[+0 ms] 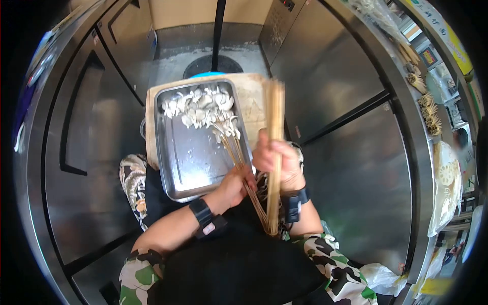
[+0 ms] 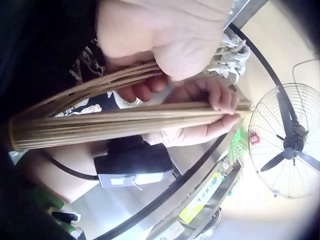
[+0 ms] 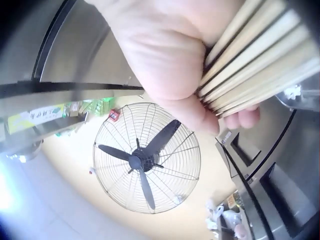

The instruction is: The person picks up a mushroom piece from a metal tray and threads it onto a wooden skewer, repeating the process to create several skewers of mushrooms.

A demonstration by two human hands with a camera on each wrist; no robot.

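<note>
My left hand grips several thin skewers over the near right edge of a metal tray. White oyster mushroom pieces are threaded on their far ends. Loose mushroom pieces lie at the tray's far side. To the right of the tray, my right hand holds a thick upright bundle of bare bamboo skewers, blurred at its top. In the left wrist view a band circles one end of this bundle. In the right wrist view the thumb presses along the bundle.
The tray rests on a wooden board. Steel cabinets stand close on both sides. On the right counter are skewer bundles and a bag of lotus root slices. A black round bin stands behind the board; a wall fan hangs above.
</note>
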